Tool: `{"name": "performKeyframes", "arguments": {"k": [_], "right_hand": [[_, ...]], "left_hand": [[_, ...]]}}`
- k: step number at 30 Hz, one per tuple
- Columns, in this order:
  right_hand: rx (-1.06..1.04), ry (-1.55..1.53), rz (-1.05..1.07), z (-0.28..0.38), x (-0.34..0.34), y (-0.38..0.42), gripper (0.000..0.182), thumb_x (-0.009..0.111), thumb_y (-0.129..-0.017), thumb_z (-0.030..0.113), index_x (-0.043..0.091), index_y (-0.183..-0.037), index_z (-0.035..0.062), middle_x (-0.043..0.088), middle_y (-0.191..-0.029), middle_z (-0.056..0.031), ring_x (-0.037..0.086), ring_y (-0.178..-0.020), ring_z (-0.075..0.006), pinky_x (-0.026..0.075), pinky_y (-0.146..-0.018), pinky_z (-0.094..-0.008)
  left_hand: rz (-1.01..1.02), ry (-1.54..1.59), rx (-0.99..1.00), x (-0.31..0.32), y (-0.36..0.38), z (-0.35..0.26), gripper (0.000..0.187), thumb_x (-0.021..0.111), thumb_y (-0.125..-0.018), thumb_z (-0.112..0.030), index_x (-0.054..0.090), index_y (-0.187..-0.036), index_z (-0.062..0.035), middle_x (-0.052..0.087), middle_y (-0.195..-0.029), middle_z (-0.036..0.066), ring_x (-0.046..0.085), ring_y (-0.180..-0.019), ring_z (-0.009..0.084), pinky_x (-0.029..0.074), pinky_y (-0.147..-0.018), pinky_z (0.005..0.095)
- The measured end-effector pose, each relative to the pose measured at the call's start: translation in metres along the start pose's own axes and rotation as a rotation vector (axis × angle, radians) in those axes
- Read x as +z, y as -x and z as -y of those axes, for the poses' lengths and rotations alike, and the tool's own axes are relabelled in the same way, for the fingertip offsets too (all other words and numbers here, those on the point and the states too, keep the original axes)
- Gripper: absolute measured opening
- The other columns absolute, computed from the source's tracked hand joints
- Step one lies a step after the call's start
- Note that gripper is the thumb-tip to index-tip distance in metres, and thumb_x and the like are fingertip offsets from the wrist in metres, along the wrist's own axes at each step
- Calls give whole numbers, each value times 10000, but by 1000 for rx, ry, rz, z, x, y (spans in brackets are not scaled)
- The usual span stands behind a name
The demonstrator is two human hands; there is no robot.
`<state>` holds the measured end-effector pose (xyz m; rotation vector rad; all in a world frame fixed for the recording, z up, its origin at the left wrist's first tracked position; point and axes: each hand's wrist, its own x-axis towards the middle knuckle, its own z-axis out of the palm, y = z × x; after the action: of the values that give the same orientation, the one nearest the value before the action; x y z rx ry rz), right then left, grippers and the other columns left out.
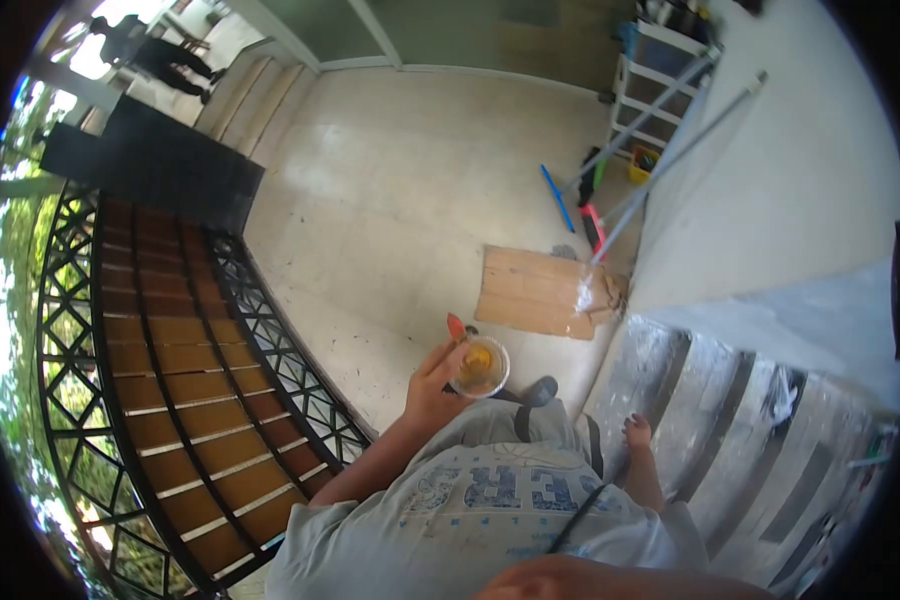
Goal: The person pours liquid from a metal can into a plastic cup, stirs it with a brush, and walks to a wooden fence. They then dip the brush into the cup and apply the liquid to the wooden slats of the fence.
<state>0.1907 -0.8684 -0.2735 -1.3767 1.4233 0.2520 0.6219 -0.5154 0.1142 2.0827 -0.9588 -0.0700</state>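
My left hand point(432, 386) is closed around a clear plastic cup point(490, 381) with a pale rim, held in front of my waist. Something yellow-orange point(478, 356) shows inside it. A small orange-red piece point(456, 326) sticks up beside the fingertips; I cannot make out what it is. Low at my right side hangs my right hand point(637, 432), its fingers apart and nothing visible in them. It is nearest to the grey stairs point(660, 385). My grey printed shirt point(510, 490) fills the lower middle.
A flattened cardboard sheet point(530, 288) lies on the floor ahead. Long poles point(675, 165) lean at the right wall, by a blue squeegee point(558, 198) and a white shelf point(660, 60). Black metal railing point(290, 350) runs along the left. Another person point(155, 50) is by the far steps.
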Motion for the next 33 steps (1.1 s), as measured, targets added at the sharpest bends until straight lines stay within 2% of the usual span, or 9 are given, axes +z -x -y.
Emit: {"name": "performKeyframes", "arguments": {"k": [2,14,18,21,24,29,31,32,33], "right_hand": [[-19,53,-42,36,3,-19,603,759,-948,278,606,-1468,12,773,-989,-158,763,-802,-236,581,-554,-377],[-184,426,174,292,210,-57,607,773,-935,329,643,-1434,9,780,-985,-180,769,-768,-278,622,-588,-429],[-555,616,145,397,282,-75,629,796,-921,411,674,-1415,43,753,-1245,-235,701,-1229,-383,531,-1104,-470],[-488,244,150,453,316,-89,545,748,-965,336,657,-1397,16,771,-1085,-160,766,-923,-265,633,-827,-423],[-362,10,203,472,333,-104,516,730,-984,262,620,-1425,19,769,-1059,-153,768,-870,-230,640,-719,-422],[-182,482,86,441,338,-120,475,760,-981,270,640,-1376,34,774,-1060,-146,754,-744,-224,617,-591,-452],[-139,124,448,403,331,-143,443,786,-979,322,665,-1293,34,762,-1003,-115,727,-692,-210,586,-566,-430],[-114,1071,619,440,357,-166,430,781,-991,373,668,-1248,47,726,-924,-77,705,-689,-184,550,-551,-404],[-709,1032,995,420,350,-206,399,728,-1034,400,684,-1232,56,692,-891,-60,682,-679,-188,531,-561,-381]], "left_hand": [[-29,53,-53,-11,1,14,861,1007,-709,-110,580,-1454,-56,630,-1460,268,665,-1310,427,581,-1072,451],[-237,-18,-32,-133,-87,186,753,998,-711,-154,658,-1382,-113,711,-1365,180,732,-1185,352,609,-989,401],[-301,-28,3,-196,-133,250,749,995,-696,-140,661,-1367,-120,718,-1356,169,740,-1162,355,608,-986,408],[-286,-100,24,-237,-162,290,751,1012,-683,-141,656,-1342,-80,702,-1372,194,731,-1188,362,606,-1002,417],[-269,-95,14,-262,-200,322,751,1031,-677,-150,644,-1311,-37,691,-1371,222,724,-1211,372,608,-1013,425],[-244,-74,37,-290,-280,374,823,1042,-672,-163,603,-1358,-46,703,-1338,233,719,-1207,403,607,-1019,452],[-221,-62,50,-294,-312,408,844,1045,-667,-172,597,-1371,-45,702,-1335,236,717,-1205,406,605,-1023,463],[-251,-87,40,-296,-328,428,866,1049,-663,-181,591,-1385,-44,702,-1332,239,716,-1203,409,603,-1026,473],[-211,-63,62,-297,-347,450,866,1049,-663,-181,591,-1385,-44,702,-1332,239,716,-1203,409,603,-1026,473]]}}
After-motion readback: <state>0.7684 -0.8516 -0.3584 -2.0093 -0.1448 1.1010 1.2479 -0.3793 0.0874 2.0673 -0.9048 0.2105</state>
